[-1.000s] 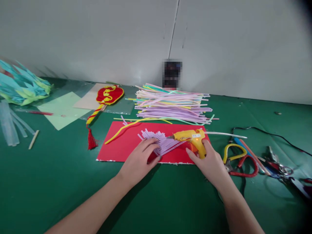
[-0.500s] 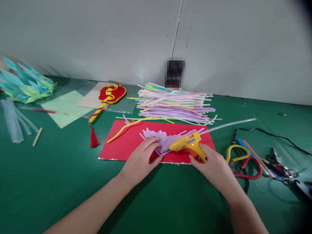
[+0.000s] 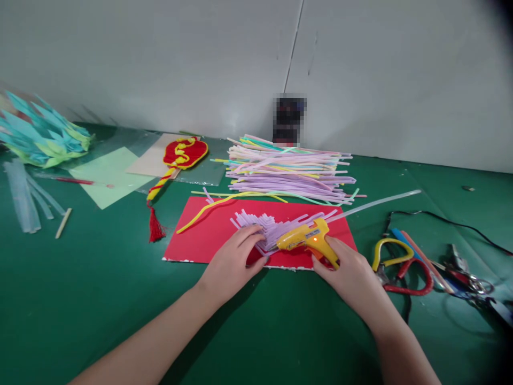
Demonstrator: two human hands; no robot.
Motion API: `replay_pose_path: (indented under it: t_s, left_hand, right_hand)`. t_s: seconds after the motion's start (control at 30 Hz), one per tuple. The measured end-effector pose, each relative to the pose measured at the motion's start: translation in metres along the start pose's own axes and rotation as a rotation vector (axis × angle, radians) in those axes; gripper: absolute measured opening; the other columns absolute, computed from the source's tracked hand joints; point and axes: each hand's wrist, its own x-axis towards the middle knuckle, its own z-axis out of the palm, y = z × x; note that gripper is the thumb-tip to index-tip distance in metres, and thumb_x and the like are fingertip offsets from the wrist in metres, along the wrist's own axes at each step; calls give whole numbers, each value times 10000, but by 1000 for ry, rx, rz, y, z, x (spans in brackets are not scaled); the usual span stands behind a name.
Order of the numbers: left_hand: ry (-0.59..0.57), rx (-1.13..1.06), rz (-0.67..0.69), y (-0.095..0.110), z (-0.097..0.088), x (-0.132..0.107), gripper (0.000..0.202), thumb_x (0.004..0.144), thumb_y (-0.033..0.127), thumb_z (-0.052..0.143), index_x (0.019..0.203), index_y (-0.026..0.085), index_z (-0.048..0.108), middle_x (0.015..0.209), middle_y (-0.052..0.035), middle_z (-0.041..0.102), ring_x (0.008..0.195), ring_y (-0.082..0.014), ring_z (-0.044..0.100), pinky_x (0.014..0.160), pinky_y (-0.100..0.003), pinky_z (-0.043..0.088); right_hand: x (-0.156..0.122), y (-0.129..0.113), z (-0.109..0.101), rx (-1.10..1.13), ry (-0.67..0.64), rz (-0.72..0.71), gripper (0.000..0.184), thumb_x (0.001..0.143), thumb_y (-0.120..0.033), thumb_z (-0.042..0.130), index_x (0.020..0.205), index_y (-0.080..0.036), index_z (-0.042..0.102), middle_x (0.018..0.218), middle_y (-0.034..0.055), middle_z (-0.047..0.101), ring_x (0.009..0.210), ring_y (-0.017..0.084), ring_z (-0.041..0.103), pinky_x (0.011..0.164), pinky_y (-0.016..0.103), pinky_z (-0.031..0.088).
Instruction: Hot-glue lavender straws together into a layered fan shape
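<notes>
A yellow hot glue gun [image 3: 303, 236] is in my right hand [image 3: 349, 266], its light glowing and a long clear glue stick [image 3: 380, 205] jutting from its back. Its nozzle points left, at the lower tip of a V-shaped, layered piece of purple pipe cleaners [image 3: 276, 229]. My left hand [image 3: 234, 259] grips the left side of that piece, fingers over it and thumb below. Part of the piece is hidden by the hand and the gun. Underneath lies a red board [image 3: 200, 243] with a ragged white front edge.
Behind the board lies a pile of pastel pipe cleaners [image 3: 288, 166]. A red and yellow fan with a tassel [image 3: 185, 153] rests on papers at left. Pliers with yellow and red handles [image 3: 412, 275], more tools and a black cord [image 3: 449, 216] are at right. Glue sticks [image 3: 22, 198] lie far left.
The whole view has shifted very slightly. Both hands and the glue gun keep nearly the same place over the purple piece.
</notes>
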Motion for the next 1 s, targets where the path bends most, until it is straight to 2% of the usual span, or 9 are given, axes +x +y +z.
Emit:
replay_pose_path:
  t_s: [0.23, 0.4, 0.63, 1.0]
  left_hand:
    - [-6, 7, 3, -1, 0, 0, 238, 849, 275, 562, 1080, 217, 554, 1258, -69, 546, 1166, -220, 527, 978, -405, 472]
    - [-7, 25, -10, 0, 1, 0, 253, 847, 284, 570, 1089, 212, 546, 1261, -69, 545, 1172, -220, 521, 985, -408, 465]
    - [-2, 22, -23, 1, 1, 0, 255, 845, 282, 573, 1086, 201, 552, 1261, -72, 546, 1173, -219, 522, 991, -398, 464]
    - [-22, 31, -34, 2, 0, 0, 268, 848, 277, 570, 1102, 195, 550, 1276, -74, 538, 1184, -218, 511, 998, -395, 460]
  right_hand:
    - [0, 1, 1, 36, 8, -20, 316, 779, -310, 503, 1046, -161, 585, 994, 128, 675, 848, 249, 648, 750, 357, 505]
    - [1, 2, -1, 51, -24, -12, 282, 780, -285, 506, 1015, -156, 592, 955, 118, 674, 790, 222, 643, 690, 314, 502]
    - [1, 2, -2, 84, -27, -12, 290, 778, -274, 502, 1026, -151, 587, 958, 121, 669, 806, 224, 639, 699, 313, 500]
    - [4, 0, -4, 112, -14, -32, 260, 771, -260, 483, 978, -148, 592, 858, 99, 669, 719, 199, 626, 657, 288, 486]
